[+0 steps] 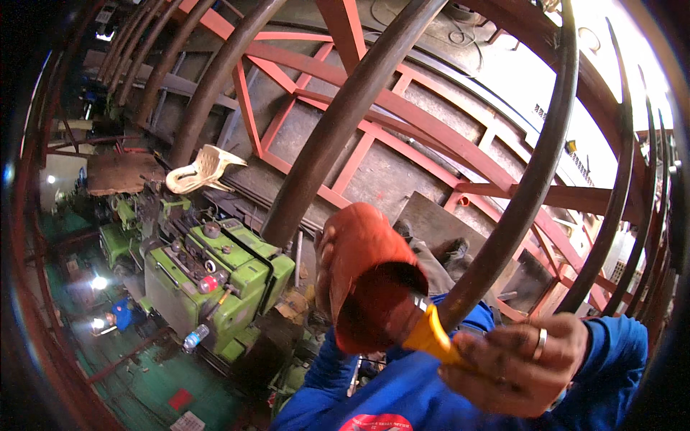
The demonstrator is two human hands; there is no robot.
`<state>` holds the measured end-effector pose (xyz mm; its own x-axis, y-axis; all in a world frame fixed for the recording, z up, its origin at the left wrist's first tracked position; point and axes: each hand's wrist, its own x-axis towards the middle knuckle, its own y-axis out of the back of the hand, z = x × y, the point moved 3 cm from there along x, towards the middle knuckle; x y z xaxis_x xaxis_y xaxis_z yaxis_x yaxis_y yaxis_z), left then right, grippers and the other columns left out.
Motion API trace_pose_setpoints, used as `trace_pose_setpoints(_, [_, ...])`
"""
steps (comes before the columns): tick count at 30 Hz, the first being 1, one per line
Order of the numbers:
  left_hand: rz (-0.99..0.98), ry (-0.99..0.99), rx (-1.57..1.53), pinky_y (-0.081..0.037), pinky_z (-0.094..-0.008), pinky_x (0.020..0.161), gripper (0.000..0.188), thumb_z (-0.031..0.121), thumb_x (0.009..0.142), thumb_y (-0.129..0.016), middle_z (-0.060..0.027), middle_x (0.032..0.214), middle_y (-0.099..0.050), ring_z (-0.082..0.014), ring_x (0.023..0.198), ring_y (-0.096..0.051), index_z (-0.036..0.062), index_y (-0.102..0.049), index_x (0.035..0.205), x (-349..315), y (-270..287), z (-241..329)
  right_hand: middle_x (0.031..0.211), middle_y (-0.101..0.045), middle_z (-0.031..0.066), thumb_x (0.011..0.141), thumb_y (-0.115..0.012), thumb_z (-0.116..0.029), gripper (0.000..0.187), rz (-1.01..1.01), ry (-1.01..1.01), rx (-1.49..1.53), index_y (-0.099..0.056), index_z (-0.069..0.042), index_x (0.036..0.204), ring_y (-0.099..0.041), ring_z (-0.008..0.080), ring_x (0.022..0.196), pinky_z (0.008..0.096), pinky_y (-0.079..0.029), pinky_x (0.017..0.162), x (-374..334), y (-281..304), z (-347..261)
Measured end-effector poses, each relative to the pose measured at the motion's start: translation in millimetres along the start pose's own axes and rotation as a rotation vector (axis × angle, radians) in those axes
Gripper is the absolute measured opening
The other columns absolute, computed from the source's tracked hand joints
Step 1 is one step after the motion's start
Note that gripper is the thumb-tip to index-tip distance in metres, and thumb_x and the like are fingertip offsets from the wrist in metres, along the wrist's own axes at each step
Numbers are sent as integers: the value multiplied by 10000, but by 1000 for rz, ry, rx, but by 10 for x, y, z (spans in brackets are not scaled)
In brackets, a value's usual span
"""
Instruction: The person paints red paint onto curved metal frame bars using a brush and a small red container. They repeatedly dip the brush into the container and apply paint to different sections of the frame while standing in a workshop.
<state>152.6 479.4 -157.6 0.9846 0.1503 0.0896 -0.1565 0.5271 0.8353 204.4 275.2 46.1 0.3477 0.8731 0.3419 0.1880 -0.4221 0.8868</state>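
My left hand is wrapped around the outer side of a red-orange container, which is tilted so its mouth faces me. The inside looks dark and coated red. My right hand, with a ring on one finger, grips the yellow handle of a paintbrush. Its metal collar reaches into the container's mouth, and the bristles are hidden inside. A dark brown curved bar runs down just behind the brush handle. Another thick brown bar ends above and left of the container.
More brown bars curve along the right. Behind stands a red steel frame. At left are a green machine with bottles on it, a beige plastic chair and a green floor.
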Motion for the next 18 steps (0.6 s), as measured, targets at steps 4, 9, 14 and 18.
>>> trace_pose_setpoints(4, [120,-73,-98,-359,-456,1053,562,241,819,-622,-161,1304,-495,-333,1194,-495,48,-424,1308,-14,8,-96,839,-673,104,667,-742,-137,226,-58,-51,117,-721,-110,890,-635,137,669,206,-507,552,80,56,351])
trace_pose_setpoints(9, [250,-176,-569,-399,-504,1008,439,149,879,-577,-196,1265,-527,-388,1116,-558,-9,-458,1271,129,167,123,860,-666,147,725,-718,-151,239,-268,-59,170,-708,-76,952,-680,221,749,284,-561,591,249,209,645])
trace_pose_setpoints(14, [268,-262,-470,-404,-442,1002,636,255,721,-744,-182,1200,-586,-349,1109,-574,4,-501,1252,279,479,264,902,-658,141,739,-713,-131,239,-543,-419,203,-694,-93,974,-676,261,780,336,-560,625,478,313,816])
trace_pose_setpoints(18, [262,-246,-466,-403,-439,1003,663,230,678,-760,-157,1202,-591,-347,1099,-578,3,-506,1247,252,440,243,935,-650,136,712,-718,-113,282,-638,-72,8,-681,-91,991,-663,266,803,352,-535,645,618,416,746])
